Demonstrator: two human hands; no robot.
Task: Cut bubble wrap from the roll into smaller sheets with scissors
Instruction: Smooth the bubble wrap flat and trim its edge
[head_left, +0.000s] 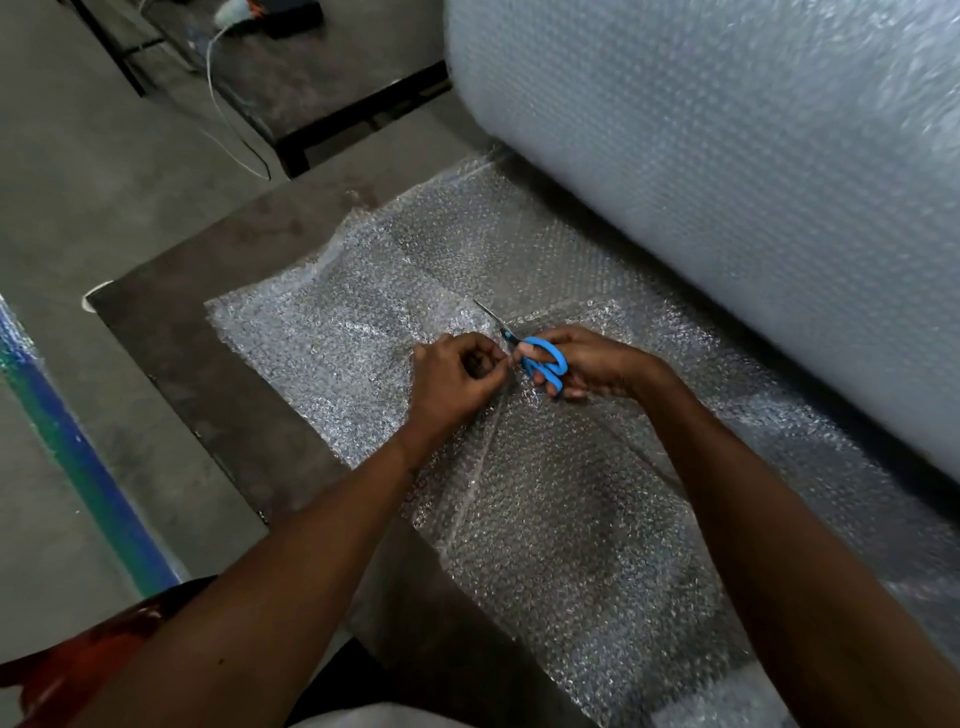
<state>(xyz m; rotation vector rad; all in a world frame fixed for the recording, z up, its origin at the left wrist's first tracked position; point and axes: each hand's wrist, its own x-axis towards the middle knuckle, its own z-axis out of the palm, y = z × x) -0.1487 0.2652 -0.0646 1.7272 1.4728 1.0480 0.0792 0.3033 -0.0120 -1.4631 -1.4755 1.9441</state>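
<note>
A big roll of bubble wrap (727, 182) lies across the far right of a dark table (218, 364). Unrolled bubble wrap sheet (545, 519) covers the table in front of it. My right hand (587, 364) grips blue-handled scissors (540, 358), fingers through the loops, blades pointing away to the upper left over the sheet. My left hand (457, 379) pinches the bubble wrap just left of the scissors. A cut line runs through the sheet from the hands back toward me.
A second dark table (332, 88) stands beyond, with a white cable (218, 119) hanging off it and small items on top. Grey floor lies to the left, with a blue-green stripe (78, 457). A red object (78, 660) sits at the lower left.
</note>
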